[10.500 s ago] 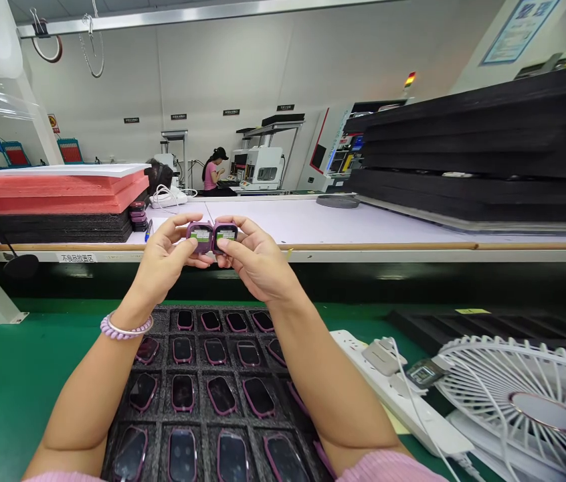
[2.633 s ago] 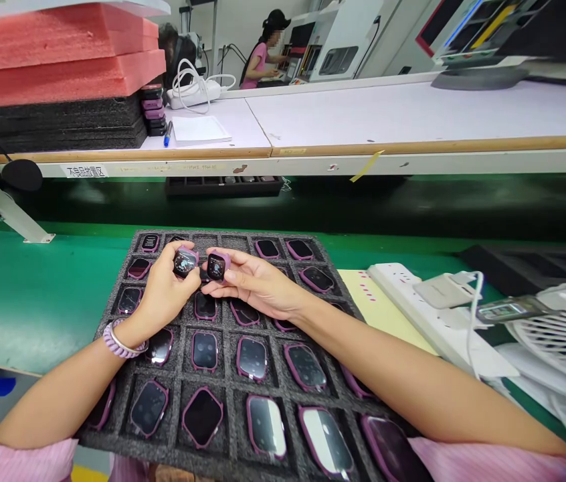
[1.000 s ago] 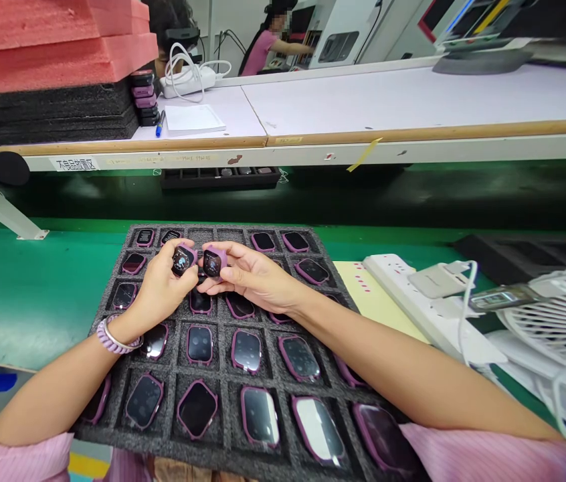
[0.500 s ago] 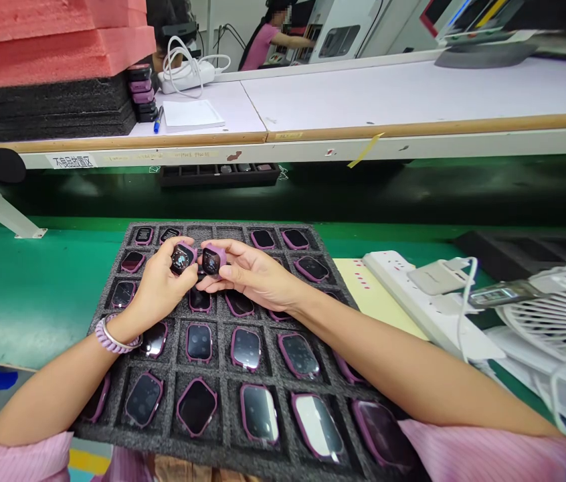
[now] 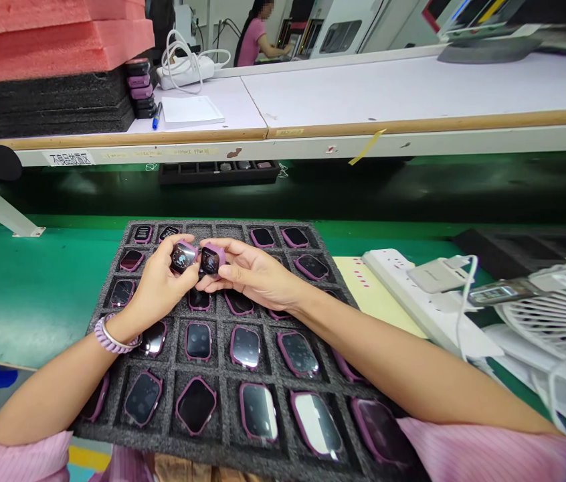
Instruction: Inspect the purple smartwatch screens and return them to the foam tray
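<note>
My left hand (image 5: pixel 165 278) is closed round a purple-cased smartwatch (image 5: pixel 183 256) whose screen shows a lit dial. Right beside it, my right hand (image 5: pixel 250 274) pinches a second purple smartwatch (image 5: pixel 211 260), its dark screen tilted toward me with a faint picture on it. Both watches, without straps, are held over the far half of a grey foam tray (image 5: pixel 172 438). Purple watches lie face up in many of the tray's compartments, such as a watch (image 5: pixel 197 340) in the middle. My hands and forearms hide some compartments.
A white power strip (image 5: pixel 428 301) with a charger (image 5: pixel 438 273) and a white fan (image 5: pixel 558 314) stand to the right. Red foam blocks (image 5: pixel 57 47) are stacked on the shelf (image 5: pixel 363 94) at the back, near a pen (image 5: pixel 157 115). A co-worker (image 5: pixel 255 40) sits beyond.
My left hand's watch has tilted slightly, and its screen now catches more glare. My right hand holds its watch nearly as before. The co-worker behind has drawn an arm back.
</note>
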Tool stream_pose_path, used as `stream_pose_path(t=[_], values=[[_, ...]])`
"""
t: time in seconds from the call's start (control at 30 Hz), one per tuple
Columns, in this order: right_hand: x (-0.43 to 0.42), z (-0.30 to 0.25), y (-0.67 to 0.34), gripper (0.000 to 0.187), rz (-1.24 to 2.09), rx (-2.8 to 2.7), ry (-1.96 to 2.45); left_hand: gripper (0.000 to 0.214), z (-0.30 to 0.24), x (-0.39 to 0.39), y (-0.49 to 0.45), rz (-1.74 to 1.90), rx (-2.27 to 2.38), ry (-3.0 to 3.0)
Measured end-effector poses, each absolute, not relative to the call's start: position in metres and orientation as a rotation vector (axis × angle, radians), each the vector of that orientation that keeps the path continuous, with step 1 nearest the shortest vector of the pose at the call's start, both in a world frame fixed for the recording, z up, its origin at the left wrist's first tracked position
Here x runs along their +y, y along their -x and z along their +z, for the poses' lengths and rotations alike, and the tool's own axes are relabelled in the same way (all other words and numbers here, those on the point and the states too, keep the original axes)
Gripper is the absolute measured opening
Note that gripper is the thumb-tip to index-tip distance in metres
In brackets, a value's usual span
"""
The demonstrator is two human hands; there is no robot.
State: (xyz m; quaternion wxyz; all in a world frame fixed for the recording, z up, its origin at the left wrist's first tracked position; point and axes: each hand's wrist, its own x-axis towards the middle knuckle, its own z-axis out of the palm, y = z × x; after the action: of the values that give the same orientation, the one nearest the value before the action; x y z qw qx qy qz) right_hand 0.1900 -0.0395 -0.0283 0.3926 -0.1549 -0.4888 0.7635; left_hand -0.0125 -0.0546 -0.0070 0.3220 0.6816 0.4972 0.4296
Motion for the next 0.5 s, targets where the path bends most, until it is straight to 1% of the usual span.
stream_pose_path(t=[0.23, 0.3, 0.37, 0.43, 0.5], values=[[-0.039, -0.029, -0.191, 0.06, 1.925, -1.295, 0.434, 0.042, -0.008, -0.05, 0.014, 1.091, 1.301, -1.653], [-0.037, -0.028, -0.192, 0.061, 1.961, -1.224, 0.47, 0.049, -0.008, -0.048, 0.013, 1.109, 1.269, -1.486], [-0.035, -0.028, -0.193, 0.059, 1.989, -1.124, 0.508, 0.062, -0.006, -0.048, 0.011, 1.098, 1.207, -1.26], [-0.032, -0.027, -0.194, 0.052, 1.987, -1.042, 0.549, 0.072, -0.003, -0.048, 0.01, 1.092, 1.116, -1.065], [-0.03, -0.026, -0.195, 0.043, 1.97, -1.009, 0.59, 0.071, 0.0, -0.049, 0.009, 1.097, 1.039, -0.985]])
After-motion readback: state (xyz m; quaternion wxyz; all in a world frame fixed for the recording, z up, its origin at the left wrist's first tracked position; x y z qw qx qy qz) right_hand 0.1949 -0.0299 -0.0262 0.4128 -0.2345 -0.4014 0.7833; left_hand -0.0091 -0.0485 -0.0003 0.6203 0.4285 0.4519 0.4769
